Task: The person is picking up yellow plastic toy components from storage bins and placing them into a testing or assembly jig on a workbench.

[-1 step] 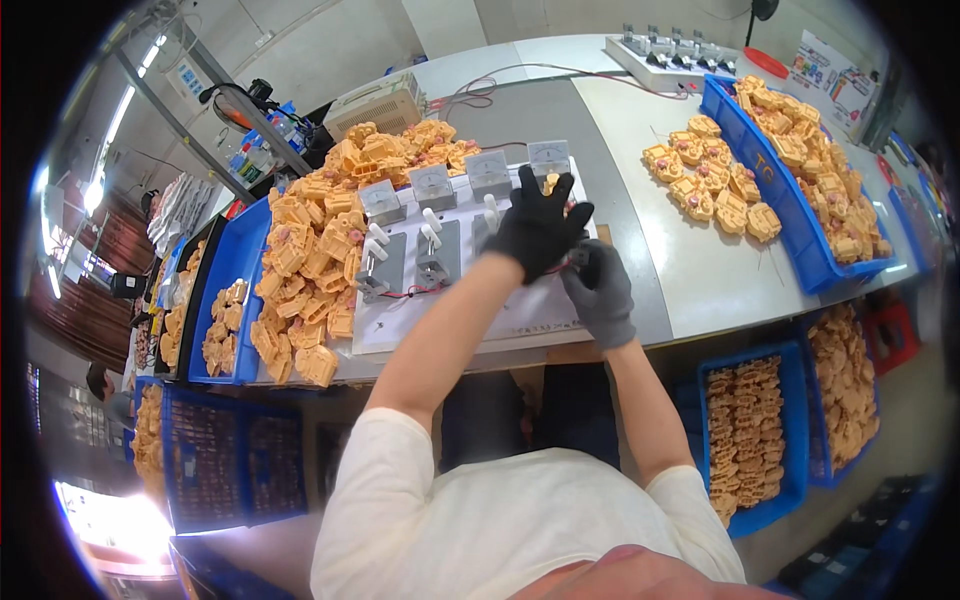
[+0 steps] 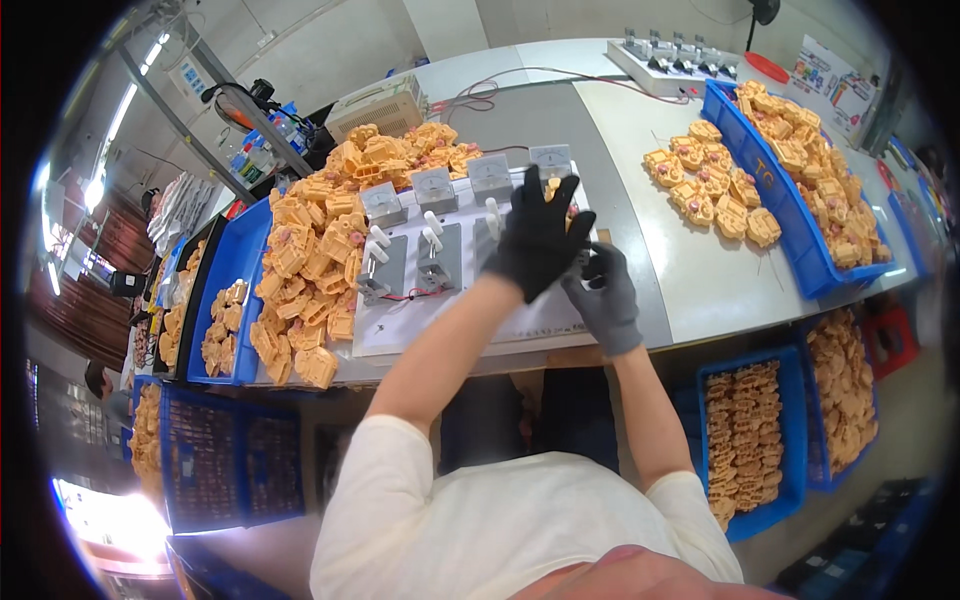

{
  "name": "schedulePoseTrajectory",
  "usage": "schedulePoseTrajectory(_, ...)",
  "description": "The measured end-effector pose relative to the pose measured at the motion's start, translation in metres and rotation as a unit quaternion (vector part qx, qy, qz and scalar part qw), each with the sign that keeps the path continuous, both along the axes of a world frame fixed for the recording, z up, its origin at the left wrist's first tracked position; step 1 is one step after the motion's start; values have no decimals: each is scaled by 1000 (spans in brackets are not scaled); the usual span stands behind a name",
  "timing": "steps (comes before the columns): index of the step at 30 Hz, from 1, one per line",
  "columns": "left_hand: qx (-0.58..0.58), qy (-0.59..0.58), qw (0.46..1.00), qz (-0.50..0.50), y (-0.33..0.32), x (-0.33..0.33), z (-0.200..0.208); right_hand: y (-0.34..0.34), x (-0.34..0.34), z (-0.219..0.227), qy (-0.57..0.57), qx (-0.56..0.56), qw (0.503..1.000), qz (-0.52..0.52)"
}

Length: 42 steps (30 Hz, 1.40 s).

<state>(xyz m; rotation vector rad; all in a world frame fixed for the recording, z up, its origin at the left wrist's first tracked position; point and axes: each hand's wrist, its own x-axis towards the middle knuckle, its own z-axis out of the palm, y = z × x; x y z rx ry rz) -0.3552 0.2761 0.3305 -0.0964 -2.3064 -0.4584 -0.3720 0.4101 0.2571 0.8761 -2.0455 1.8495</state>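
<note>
A: Left hand?
B: Left hand (image 2: 542, 238), black-gloved: grip wide, fingers spread over the right end of the white board (image 2: 400, 325).
A: Right hand?
B: Right hand (image 2: 606, 300), grey-gloved: fingers curled, close beside the left. Whether its grip holds anything, I cannot tell.
A: The part?
B: One tan casing (image 2: 553, 186), partly hidden by the left hand, just before the rightmost meter (image 2: 550, 158). A casing heap (image 2: 310, 250) lies on the bench (image 2: 690, 290), left of the board.

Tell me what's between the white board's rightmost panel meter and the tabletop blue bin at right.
In the head view, a cluster of yellow plastic housings on the tabletop.
</note>
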Motion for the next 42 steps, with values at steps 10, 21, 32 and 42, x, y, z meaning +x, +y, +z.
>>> schedulePoseTrajectory(10, 78, -169, 981, -58, 37, 106, -58, 23, -10, -1, -71, 194, 978, 39)
schedulePoseTrajectory(21, 127, 86, 976, 153, -164, 134, -15, 16, 39, -25, 47, 2, 999, 21)
schedulePoseTrajectory(32, 141, -357, 768, 514, -374, 167, 33, 0, 40, -31, 56, 64, 996, 0)
schedulePoseTrajectory(42, 598, 148, 783, 84, -308, 205, 47, -40, 72, 11, 67, 100, 990, 75)
